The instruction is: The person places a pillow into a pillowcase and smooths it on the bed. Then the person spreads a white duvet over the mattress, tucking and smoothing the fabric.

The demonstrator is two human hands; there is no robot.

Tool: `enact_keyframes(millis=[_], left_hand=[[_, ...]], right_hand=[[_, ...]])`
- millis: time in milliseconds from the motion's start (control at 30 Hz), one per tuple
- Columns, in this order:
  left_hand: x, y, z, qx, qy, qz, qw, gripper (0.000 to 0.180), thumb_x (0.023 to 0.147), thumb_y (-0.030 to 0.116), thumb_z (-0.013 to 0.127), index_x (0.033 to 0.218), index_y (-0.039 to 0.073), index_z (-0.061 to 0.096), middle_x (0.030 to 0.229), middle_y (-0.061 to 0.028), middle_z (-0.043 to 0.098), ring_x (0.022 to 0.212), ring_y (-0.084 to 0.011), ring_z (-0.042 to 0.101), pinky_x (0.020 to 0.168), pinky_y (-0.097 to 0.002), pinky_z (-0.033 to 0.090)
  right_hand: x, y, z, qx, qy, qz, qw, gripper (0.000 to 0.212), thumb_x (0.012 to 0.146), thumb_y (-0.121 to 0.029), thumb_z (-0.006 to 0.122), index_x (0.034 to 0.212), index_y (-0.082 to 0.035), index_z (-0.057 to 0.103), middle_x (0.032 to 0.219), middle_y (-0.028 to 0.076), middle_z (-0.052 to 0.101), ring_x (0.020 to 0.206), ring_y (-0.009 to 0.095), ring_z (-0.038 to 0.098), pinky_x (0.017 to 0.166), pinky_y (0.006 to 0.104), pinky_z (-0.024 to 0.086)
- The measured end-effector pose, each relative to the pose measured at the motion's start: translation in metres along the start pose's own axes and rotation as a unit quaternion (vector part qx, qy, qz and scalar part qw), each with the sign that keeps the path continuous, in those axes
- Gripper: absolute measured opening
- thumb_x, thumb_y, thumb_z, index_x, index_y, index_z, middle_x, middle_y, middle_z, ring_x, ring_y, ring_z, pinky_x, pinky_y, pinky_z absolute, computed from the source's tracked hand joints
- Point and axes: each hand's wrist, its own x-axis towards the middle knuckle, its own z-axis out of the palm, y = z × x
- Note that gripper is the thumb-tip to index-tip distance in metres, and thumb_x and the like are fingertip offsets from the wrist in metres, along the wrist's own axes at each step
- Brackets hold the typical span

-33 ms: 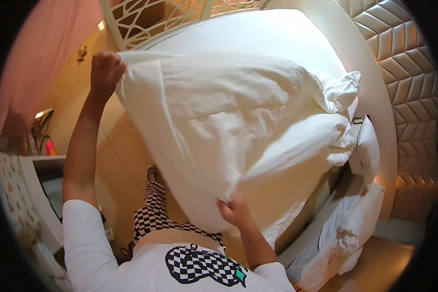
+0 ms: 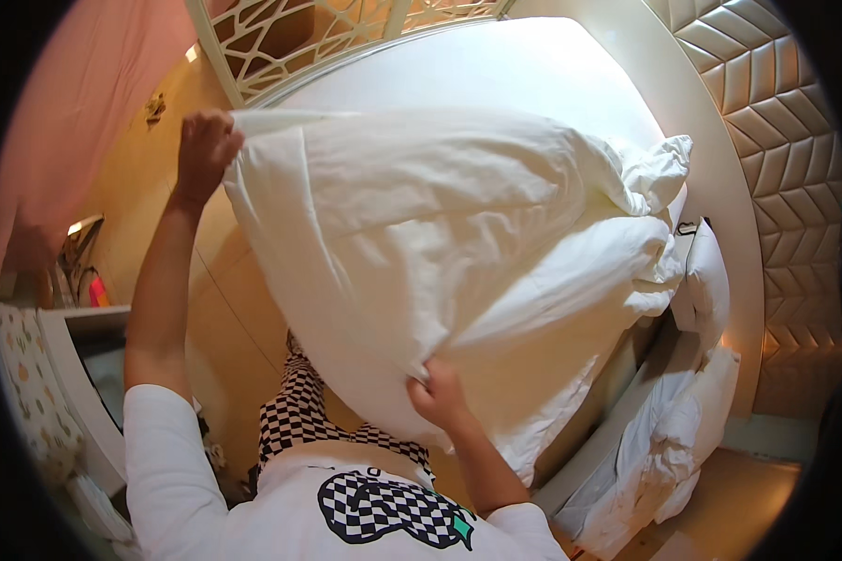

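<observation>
A large white duvet (image 2: 458,206), wrinkled and partly bunched, spreads over the bed and hangs toward me. My left hand (image 2: 208,154) is closed on its far left corner, arm stretched out, with that edge pulled taut off the bed. Lower down, near my waist, my right hand (image 2: 440,397) pinches a fold of the same cloth. Creases fan out from that pinch. At the right the duvet lies heaped in thick folds. Beyond it shows the smooth white mattress (image 2: 496,70).
A quilted headboard (image 2: 791,206) runs along the right. Beside the bed's right end are a white pillow (image 2: 708,285) and crumpled white bedding (image 2: 669,449). A lattice screen (image 2: 299,33) stands at the far side. To the left are a pink curtain (image 2: 84,112) and a white-framed cabinet (image 2: 65,355).
My left hand has dropped slightly with the duvet corner. My right hand has shifted a little to the left, still gripping the fold.
</observation>
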Motion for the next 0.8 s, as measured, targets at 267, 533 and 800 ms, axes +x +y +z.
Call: enact_keyframes(millis=[267, 533, 800], left_hand=[[-0.164, 0.011, 0.064, -0.152, -0.538, -0.393, 0.73, 0.017, 0.076, 0.021, 0.052, 0.084, 0.006, 0.054, 0.093, -0.0119, 0.051, 0.088, -0.0285, 0.048, 0.074, -0.0372, 0.039], [-0.205, 0.012, 0.078, -0.324, -0.535, -0.499, 0.6, 0.028, 0.077, 0.025, 0.052, 0.091, 0.001, 0.051, 0.087, -0.0125, 0.055, 0.081, -0.0215, 0.052, 0.071, -0.0316, 0.04], [-0.184, 0.007, 0.179, -0.415, -0.312, -0.678, 0.52, 0.061, 0.073, 0.029, 0.058, 0.122, 0.007, 0.028, 0.108, -0.0134, 0.045, 0.094, -0.0222, 0.047, 0.083, -0.0302, 0.035]], right_hand=[[0.04, 0.102, 0.141, -0.23, 0.009, 0.253, 0.94, 0.023, 0.068, -0.014, 0.044, 0.091, -0.009, 0.049, 0.068, 0.019, 0.055, 0.065, 0.037, 0.052, 0.059, 0.048, 0.04], [0.072, 0.105, 0.146, -0.246, -0.074, 0.444, 0.859, 0.025, 0.071, -0.016, 0.045, 0.096, -0.011, 0.048, 0.088, 0.016, 0.057, 0.085, 0.032, 0.053, 0.071, 0.0423, 0.041], [0.094, 0.119, 0.149, -0.268, 0.146, 0.391, 0.868, 0.03, 0.063, -0.012, 0.055, 0.092, -0.008, 0.048, 0.089, 0.014, 0.051, 0.085, 0.03, 0.05, 0.072, 0.0386, 0.04]])
